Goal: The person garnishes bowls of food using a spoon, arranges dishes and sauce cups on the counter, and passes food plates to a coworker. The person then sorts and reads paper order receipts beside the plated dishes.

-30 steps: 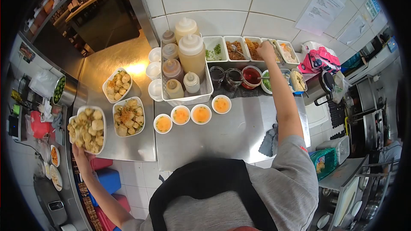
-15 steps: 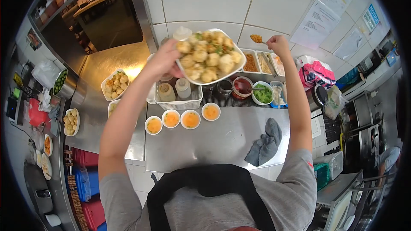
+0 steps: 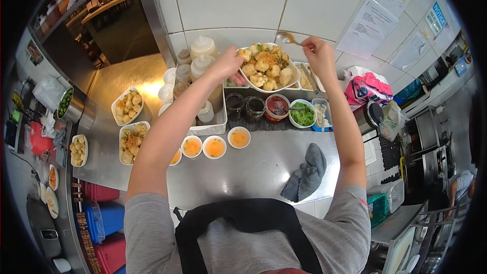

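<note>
My left hand (image 3: 228, 66) grips the left rim of a white bowl (image 3: 267, 68) full of browned round pieces with orange-brown crumbs and green bits. The bowl is held up over the condiment containers at the back of the counter. My right hand (image 3: 318, 50) pinches the handle of a spoon (image 3: 288, 38), raised just beyond the bowl's upper right edge. A little brown topping, blurred, shows at the spoon. Below the bowl stand a jar of red sauce (image 3: 277, 107) and a bowl of chopped greens (image 3: 302, 114).
Cups of orange liquid (image 3: 214, 147) stand on the steel counter (image 3: 243, 177). A grey cloth (image 3: 307, 175) lies at right. More filled bowls (image 3: 127, 106) sit at left. Squeeze bottles (image 3: 205, 111) stand in a white basket. A person (image 3: 460, 187) is at far right.
The bowl in my left hand has moved right and is less blurred. The spoon and my right hand have moved slightly left, closer to the bowl. The camera view has shifted.
</note>
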Demonstrator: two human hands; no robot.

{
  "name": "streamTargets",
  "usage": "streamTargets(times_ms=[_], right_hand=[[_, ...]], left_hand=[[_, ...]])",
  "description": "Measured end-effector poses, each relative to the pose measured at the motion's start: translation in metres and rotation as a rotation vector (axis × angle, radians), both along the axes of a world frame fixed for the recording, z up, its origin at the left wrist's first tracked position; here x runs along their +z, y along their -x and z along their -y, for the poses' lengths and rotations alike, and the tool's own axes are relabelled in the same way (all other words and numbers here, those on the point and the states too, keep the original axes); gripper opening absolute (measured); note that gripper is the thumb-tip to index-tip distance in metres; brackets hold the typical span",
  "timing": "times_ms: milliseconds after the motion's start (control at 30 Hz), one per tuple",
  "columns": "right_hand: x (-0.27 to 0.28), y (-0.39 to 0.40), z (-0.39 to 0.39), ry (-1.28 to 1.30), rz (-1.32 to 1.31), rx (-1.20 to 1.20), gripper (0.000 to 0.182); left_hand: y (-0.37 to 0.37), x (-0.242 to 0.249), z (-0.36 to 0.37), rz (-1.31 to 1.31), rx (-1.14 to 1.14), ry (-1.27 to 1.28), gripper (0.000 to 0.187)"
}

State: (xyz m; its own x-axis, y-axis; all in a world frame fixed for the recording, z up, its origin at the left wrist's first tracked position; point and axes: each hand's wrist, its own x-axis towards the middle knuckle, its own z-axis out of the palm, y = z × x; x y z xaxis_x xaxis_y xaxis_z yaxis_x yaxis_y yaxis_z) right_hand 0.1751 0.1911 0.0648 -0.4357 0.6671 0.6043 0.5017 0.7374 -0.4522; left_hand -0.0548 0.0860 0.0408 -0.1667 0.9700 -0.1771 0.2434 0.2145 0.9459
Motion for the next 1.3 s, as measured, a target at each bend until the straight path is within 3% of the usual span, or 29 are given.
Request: streamTargets(times_ms=[100,167,267,467,533,700,800,933,1000,1133,1233,1267,1300], right_hand=[[-0.039,-0.012,-0.04,0.075,0.1,-0.194,0.01],[-0.078,-0.012,-0.054,-0.036,0.456,-0.307,0.008],[-0.115,0.002,-0.05,0.003,0.633,-0.372,0.008],[-0.16,0.015,-0.067,0.202,0.516,-0.34,0.012],[-0.155,0.01,-0.071,0.317,0.353,-0.307,0.016],[-0.137,-0.012,-0.091,0.479,0.229,-0.305,0.013],[-0.098,-0.019,-0.089,0.285,0.164,-0.247,0.009],[-0.029,-0.02,-0.075,0.286,0.103,-0.115,0.01],[-0.003,-0.007,-0.049,0.167,0.048,-0.068,0.008],[0.019,0.018,0.01,-0.041,0.175,-0.064,0.011],[0.01,0.022,-0.003,-0.169,0.084,-0.017,0.008],[0.012,0.019,-0.009,-0.164,0.088,-0.014,0.008],[0.014,0.016,-0.017,0.21,-0.038,-0.011,0.009]], left_hand=[[0.004,-0.001,0.0,0.016,0.014,-0.027,0.033],[0.007,0.002,0.0,0.034,0.001,-0.042,0.031],[0.008,0.008,0.001,0.025,-0.001,-0.052,0.031],[0.014,0.011,-0.002,0.03,0.045,-0.079,0.034],[0.016,0.016,0.0,0.044,0.015,-0.097,0.03],[0.019,0.016,-0.004,0.023,0.044,-0.092,0.032],[0.017,0.013,-0.007,-0.006,0.063,-0.094,0.032],[0.011,0.009,-0.015,-0.048,0.066,-0.061,0.03],[0.007,0.006,-0.019,-0.045,0.056,-0.046,0.03],[0.002,0.011,-0.016,-0.021,0.01,-0.013,0.031],[0.007,0.008,-0.016,-0.007,0.021,-0.051,0.03],[0.01,0.008,-0.017,-0.002,0.024,-0.046,0.03],[0.014,0.01,-0.015,0.016,-0.002,-0.067,0.028]])
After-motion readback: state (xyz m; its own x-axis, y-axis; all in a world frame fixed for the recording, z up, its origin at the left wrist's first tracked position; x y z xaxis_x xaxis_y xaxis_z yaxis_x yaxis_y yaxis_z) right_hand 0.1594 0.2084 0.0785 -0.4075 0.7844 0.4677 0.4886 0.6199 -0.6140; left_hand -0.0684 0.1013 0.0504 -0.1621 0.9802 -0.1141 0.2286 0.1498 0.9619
